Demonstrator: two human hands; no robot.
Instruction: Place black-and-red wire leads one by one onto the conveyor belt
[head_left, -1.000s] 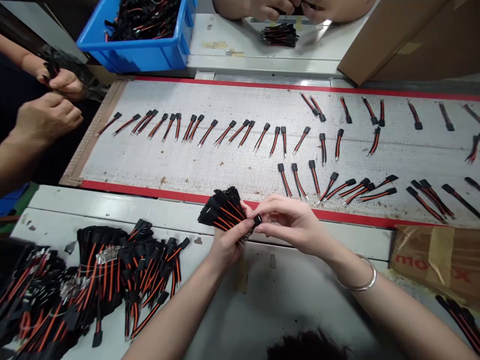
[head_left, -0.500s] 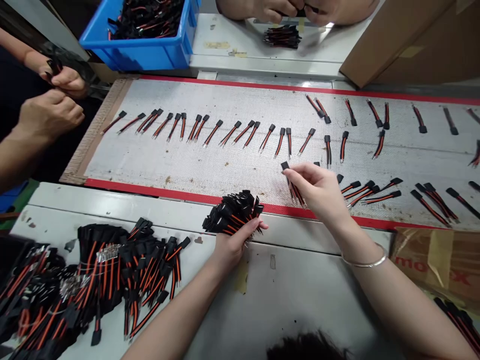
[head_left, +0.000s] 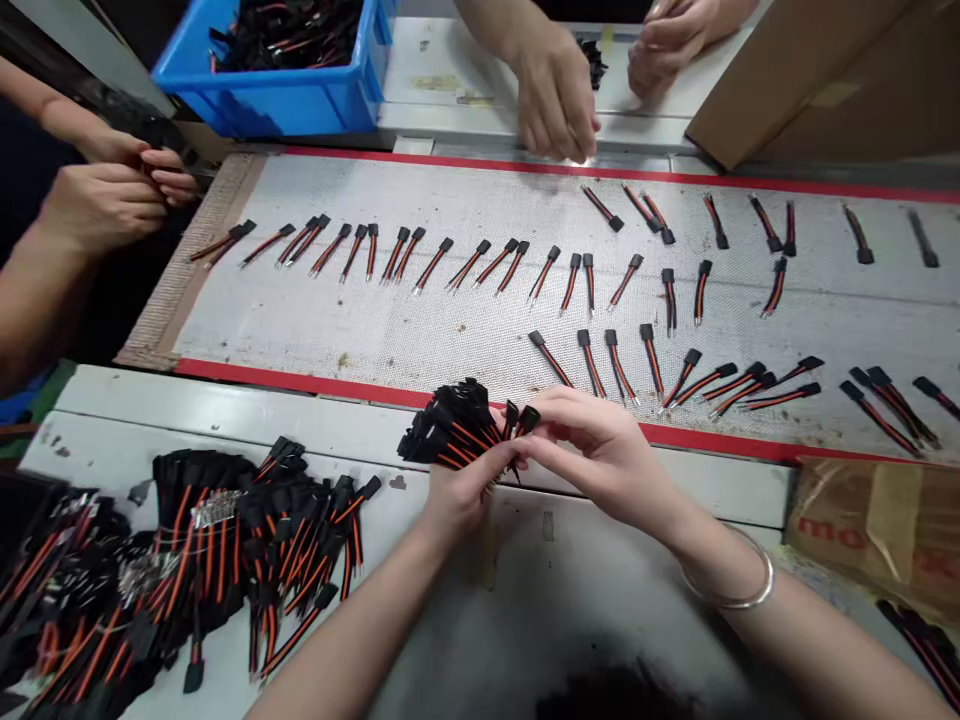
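Note:
In my left hand is a thick bundle of short red-and-black wire leads with black connectors, the connector ends fanned toward the upper left. My right hand meets the bundle's right side, thumb and fingers pinching a wire lead by its black connector. Both hands are over the near edge of a pale mesh belt with red borders. Just beyond my right hand, a row of separate leads lies on the mesh, connectors mostly pointing away. My fingers hide the lower ends of the held leads.
A large pile of leads covers the bench at left, some tied in bundles. Across the belt are a blue bin of leads and a cardboard box. A co-worker's hand reaches over the far border; another person's hands are at left.
My right hand has come back left from the mesh to the bundle, leaving its lead on the belt. The laid leads sit slightly further right. The opposite co-worker's hand has reached toward the belt.

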